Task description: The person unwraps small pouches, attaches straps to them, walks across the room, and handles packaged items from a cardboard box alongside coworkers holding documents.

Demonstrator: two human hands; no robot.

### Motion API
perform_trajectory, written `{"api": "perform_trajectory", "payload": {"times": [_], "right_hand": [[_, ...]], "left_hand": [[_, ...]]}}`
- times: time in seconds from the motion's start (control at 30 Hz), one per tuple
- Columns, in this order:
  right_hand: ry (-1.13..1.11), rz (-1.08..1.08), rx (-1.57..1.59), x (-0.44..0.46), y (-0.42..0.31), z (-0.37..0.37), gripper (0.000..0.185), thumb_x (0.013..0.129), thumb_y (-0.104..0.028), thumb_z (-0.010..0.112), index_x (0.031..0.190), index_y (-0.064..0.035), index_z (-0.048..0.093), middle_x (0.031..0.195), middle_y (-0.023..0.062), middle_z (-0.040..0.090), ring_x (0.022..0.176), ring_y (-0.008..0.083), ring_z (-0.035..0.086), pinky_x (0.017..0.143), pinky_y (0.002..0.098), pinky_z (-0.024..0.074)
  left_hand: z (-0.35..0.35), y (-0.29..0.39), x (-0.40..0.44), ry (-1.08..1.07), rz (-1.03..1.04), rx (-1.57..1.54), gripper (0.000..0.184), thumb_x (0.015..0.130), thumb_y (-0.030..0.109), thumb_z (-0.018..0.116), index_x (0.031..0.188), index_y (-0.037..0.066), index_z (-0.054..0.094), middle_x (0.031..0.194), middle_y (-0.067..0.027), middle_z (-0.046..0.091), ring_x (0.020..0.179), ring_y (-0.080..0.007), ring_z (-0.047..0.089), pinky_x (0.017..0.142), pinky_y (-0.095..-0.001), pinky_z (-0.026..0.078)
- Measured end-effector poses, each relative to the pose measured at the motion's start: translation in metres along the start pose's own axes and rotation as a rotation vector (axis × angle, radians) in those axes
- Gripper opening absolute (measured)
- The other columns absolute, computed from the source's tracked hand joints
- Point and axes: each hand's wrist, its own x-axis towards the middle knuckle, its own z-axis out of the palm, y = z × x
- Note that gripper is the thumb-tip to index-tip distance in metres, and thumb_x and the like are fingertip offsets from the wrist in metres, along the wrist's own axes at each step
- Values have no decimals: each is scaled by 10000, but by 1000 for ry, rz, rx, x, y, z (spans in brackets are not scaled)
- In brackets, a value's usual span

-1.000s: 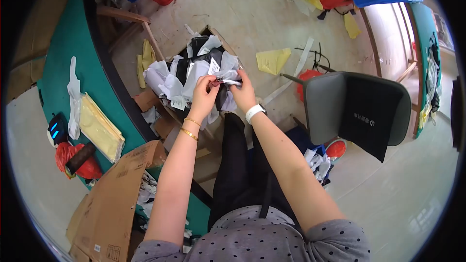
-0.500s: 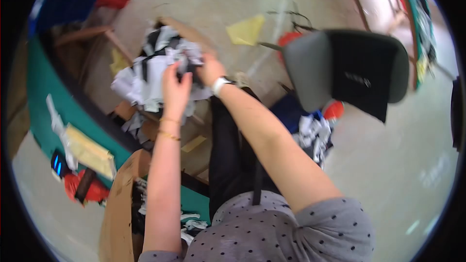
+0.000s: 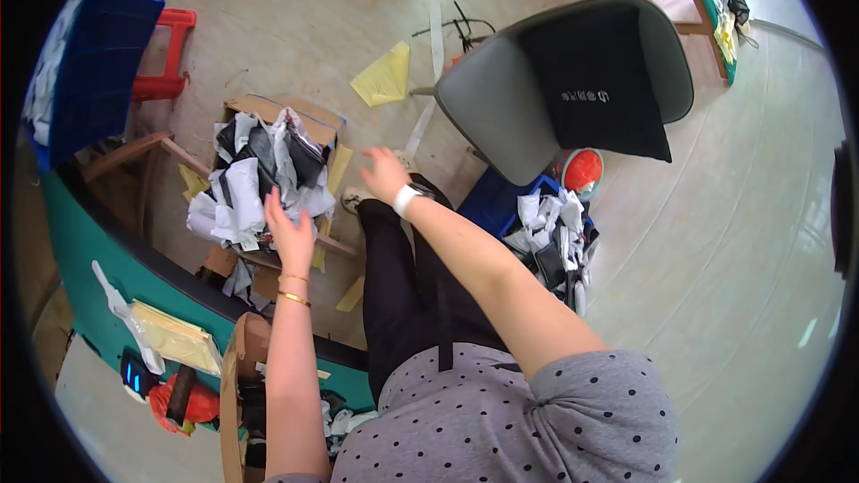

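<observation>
A cardboard box on the floor is heaped with crumpled white and black bundles. Whether they are cloth or plastic I cannot tell. My left hand is at the near side of the heap, fingers spread, apparently holding nothing; contact with the bundles is unclear. Off to the right of the box, over the floor, my right hand is stretched open and holds nothing. It wears a white wristband.
A grey chair with a black cushion stands to the right. Beneath it sits a blue crate near more white and black bundles. The green table curves along the left. Yellow sheets lie on the floor.
My hands were together on the heap. Now the right hand has pulled away to the right and the left has drawn back toward me. The view has shifted and sharpened.
</observation>
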Motion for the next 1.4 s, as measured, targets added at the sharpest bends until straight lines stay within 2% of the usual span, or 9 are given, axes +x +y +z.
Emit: {"api": "perform_trajectory", "payload": {"times": [0.23, 0.43, 0.5, 0.53, 0.57, 0.6, 0.67, 0.9, 1.4], "right_hand": [[84, -110, 159, -101, -19, -107, 146, 830, -112, 630, 925, -6, 660, 920, 172, 637, 830, 320, 630, 760, 351, 503], [759, -708, -193, -201, -177, -316, 165, 836, -29, 551, 672, -23, 557, 662, 113, 522, 588, 260, 531, 549, 300, 434], [1157, -1239, -146, -253, -249, -377, 173, 691, 67, 500, 580, -58, 456, 593, 92, 449, 552, 302, 492, 544, 368, 452], [1135, -1086, -337, -302, -253, -394, 367, 974, -314, 343, 734, -98, 519, 724, 65, 555, 628, 194, 546, 658, 383, 459], [1188, -1589, -123, -319, -249, -409, 439, 984, -395, 268, 780, -109, 532, 702, 44, 523, 578, 156, 499, 624, 347, 425], [1511, -2147, 111, -327, -305, -414, 416, 980, -374, 275, 775, -98, 509, 670, 37, 469, 529, 145, 436, 585, 314, 380], [1502, -2416, 169, -383, -367, -412, 357, 963, -426, 420, 837, -105, 512, 720, -15, 464, 614, 119, 443, 542, 242, 360], [1837, -2233, 177, -428, -401, -397, 370, 960, -421, 380, 870, -97, 534, 688, -12, 447, 648, 119, 419, 554, 235, 348], [1047, -2422, 909, -400, -489, -283, 422, 962, -419, 341, 792, -64, 493, 698, 36, 441, 665, 148, 409, 543, 266, 354]], "left_hand": [[-15, -1, -89, -232, -109, 36, 593, 823, 133, 603, 1346, 0, 354, 1366, -298, 333, 1290, -447, 313, 1074, -436, 297], [-34, -1, -144, -565, -154, 93, 452, 790, 274, 621, 1189, 68, 571, 1244, -199, 522, 1157, -363, 502, 959, -418, 431], [-35, 6, -149, -562, -145, 98, 442, 790, 281, 616, 1172, 63, 585, 1209, -200, 551, 1137, -355, 520, 955, -413, 434], [-36, 10, -149, -598, -148, 105, 433, 789, 288, 612, 1155, 58, 599, 1174, -201, 580, 1118, -348, 539, 952, -407, 437], [-39, 17, -146, -601, -128, 74, 442, 795, 291, 603, 1165, 51, 592, 1159, -205, 593, 1097, -344, 556, 951, -397, 439], [-39, 22, -141, -597, -111, 67, 445, 797, 288, 599, 1169, 43, 588, 1152, -207, 597, 1096, -344, 558, 948, -397, 441], [-38, 26, -135, -545, -56, 27, 438, 805, 276, 586, 1156, 13, 585, 1116, -208, 617, 1061, -352, 578, 924, -397, 457], [-62, 46, -126, -360, -177, -159, 411, 831, 283, 596, 1148, 23, 586, 1060, -182, 649, 990, -323, 623, 858, -377, 489], [-45, -26, -284, -131, -656, -323, 343, 825, 281, 624, 1070, 41, 630, 1017, -152, 670, 967, -304, 636, 838, -386, 501]]}}
